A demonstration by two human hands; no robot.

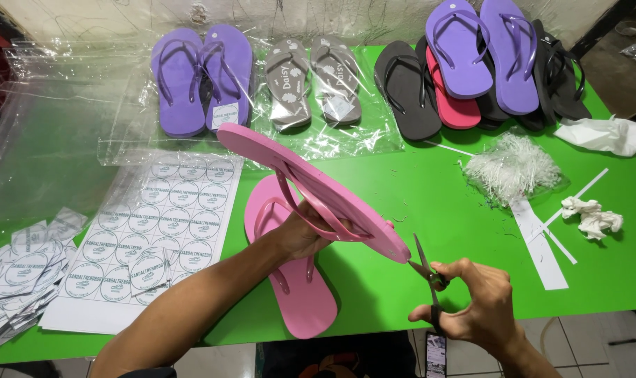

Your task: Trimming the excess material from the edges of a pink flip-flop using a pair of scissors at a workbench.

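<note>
My left hand holds a pink flip-flop up off the table, tilted on edge with its straps facing me, fingers through the straps. My right hand grips a pair of scissors; the blades are open at the heel end of the raised flip-flop, beside a small tag there. The matching pink flip-flop lies flat on the green table under my left forearm.
A sticker sheet and cut stickers lie at the left. Bagged purple and grey flip-flops sit at the back, stacked black, red and purple ones at back right. White plastic ties, paper strips and crumpled paper lie right.
</note>
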